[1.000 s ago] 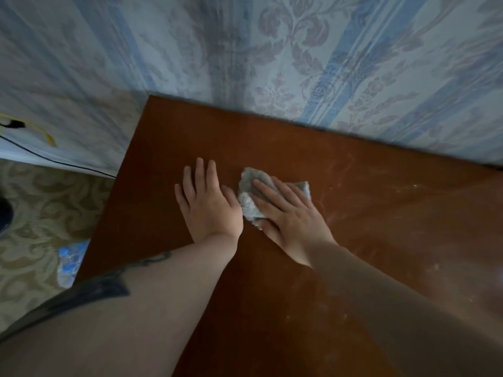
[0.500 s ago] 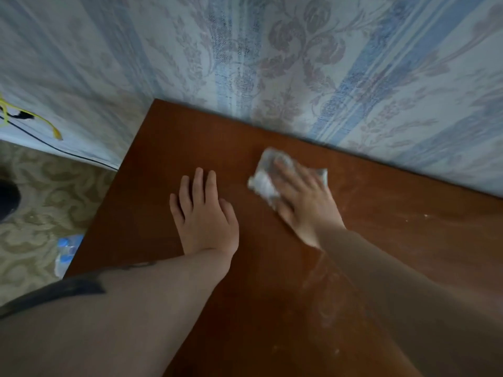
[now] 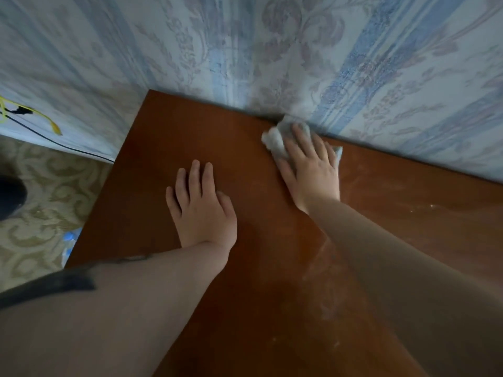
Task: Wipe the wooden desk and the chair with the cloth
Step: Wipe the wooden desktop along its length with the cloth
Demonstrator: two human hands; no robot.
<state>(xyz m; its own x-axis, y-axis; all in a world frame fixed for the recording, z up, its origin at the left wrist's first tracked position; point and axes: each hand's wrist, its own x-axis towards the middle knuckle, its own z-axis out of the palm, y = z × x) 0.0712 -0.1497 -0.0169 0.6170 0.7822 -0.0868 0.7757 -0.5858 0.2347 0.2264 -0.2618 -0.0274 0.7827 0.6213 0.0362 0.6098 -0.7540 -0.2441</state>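
Note:
The reddish-brown wooden desk (image 3: 168, 137) fills the middle of the view, with pale dusty streaks on its right part. My right hand (image 3: 310, 164) lies flat with straight fingers on a crumpled grey cloth (image 3: 273, 138), pressing it onto the desk right at the back edge by the wall. My left hand (image 3: 200, 208) rests flat on the desk, fingers straight, a little nearer and to the left of the cloth. No chair is in view.
The blue patterned wallpaper (image 3: 299, 63) rises directly behind the desk. Left of the desk lies a beige patterned floor (image 3: 40, 213) with a blue-white plastic object (image 3: 69, 240), a dark object (image 3: 11, 200) and a black cable (image 3: 54, 144) along the wall.
My right hand has pushed the cloth away from me, from beside the left hand to the back edge at the wall. The left hand has stayed in place.

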